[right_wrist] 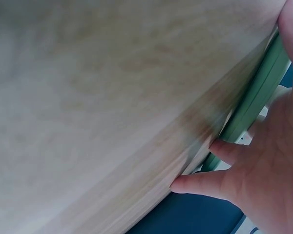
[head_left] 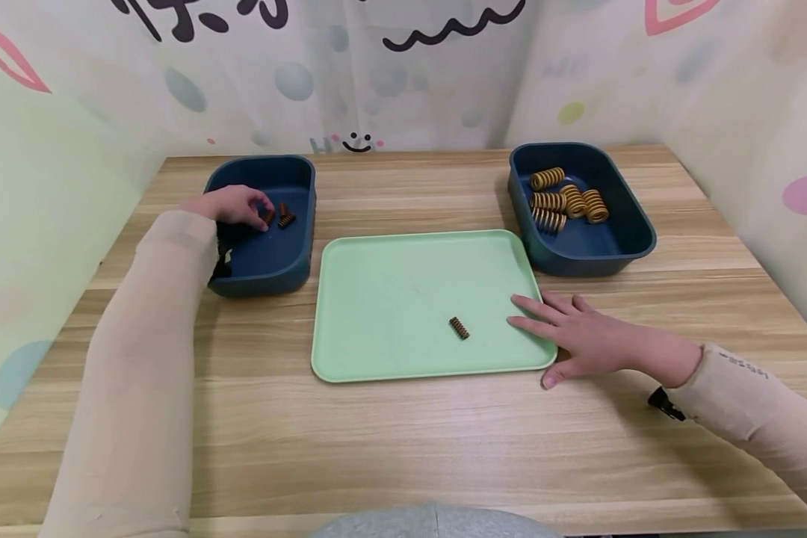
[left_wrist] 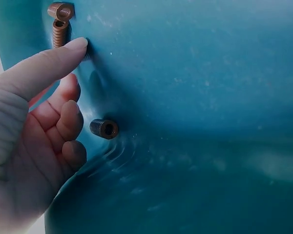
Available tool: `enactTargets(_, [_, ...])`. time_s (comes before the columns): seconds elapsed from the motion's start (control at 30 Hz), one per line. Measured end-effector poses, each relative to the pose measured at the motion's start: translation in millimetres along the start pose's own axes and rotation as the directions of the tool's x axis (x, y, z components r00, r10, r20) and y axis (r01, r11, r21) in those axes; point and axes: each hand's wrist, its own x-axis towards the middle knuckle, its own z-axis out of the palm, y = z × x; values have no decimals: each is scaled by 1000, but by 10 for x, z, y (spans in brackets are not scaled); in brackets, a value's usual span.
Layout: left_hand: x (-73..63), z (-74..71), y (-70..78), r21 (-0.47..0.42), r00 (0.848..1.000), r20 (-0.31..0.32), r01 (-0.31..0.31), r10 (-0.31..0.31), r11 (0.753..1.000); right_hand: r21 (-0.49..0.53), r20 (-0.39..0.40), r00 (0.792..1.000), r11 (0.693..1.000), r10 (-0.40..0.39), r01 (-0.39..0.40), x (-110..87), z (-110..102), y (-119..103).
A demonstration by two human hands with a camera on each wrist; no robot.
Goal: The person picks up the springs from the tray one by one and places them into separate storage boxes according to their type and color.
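Note:
My left hand (head_left: pixel 237 205) reaches into the left blue bin (head_left: pixel 296 280), its thumb and forefinger pinching a small brown spring (head_left: pixel 268 217). In the left wrist view the thumb (left_wrist: pixel 71 51) mostly hides that spring. Two more small springs (head_left: pixel 285 216) lie beside the fingertips, and another spring (left_wrist: pixel 104 128) rests under the curled fingers. My right hand (head_left: pixel 581 336) is spread over the right edge of the pale green tray (head_left: pixel 383 306), two fingertips on its surface and the thumb on the wood. One small spring (head_left: pixel 459 328) lies on the tray.
At the back right, a second blue bin (head_left: pixel 595 265) holds several larger golden springs (head_left: pixel 549 200). Both bins and the tray stand on a wooden table (head_left: pixel 403 441). A patterned curtain (head_left: pixel 430 82) hangs along the back and sides.

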Motion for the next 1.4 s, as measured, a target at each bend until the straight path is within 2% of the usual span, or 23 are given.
enactTargets(0.17, [-19,-21,8,-10,1000,-1,12,-12,1000,-1,-6,1000,1000,1,-1,3,10,8])
enactTargets(0.33, [-70,-80,48,-9,999,-30,-11,11,1000,-1,-3,1000,1000,5,-5,-2,18,19])
enactTargets(0.57, [-190,-189,152,-109,995,-87,-51,41,993,-3,16,1000,1000,17,-17,-6,13,23])
enactTargets(0.73, [-267,-256,328,-118,986,-130,-121,106,986,5,26,999,1000,24,-24,-6,3,23])
enactTargets(0.93, [-328,-299,652,-76,976,-144,-178,166,981,3,16,1000,1000,13,-13,-6,0,21])
enactTargets(1.03, [-376,-297,837,-58,965,-154,-223,212,973,-2,5,1000,1000,3,-3,-2,-1,17])
enactTargets(1.17, [-430,-274,1046,-42,941,-172,-302,291,952,-4,0,1000,1000,-3,3,3,-3,9])
enactTargets(1.4, [-455,-183,1331,-80,902,-160,-416,401,906,-1,5,1000,1000,2,-2,1,4,8])
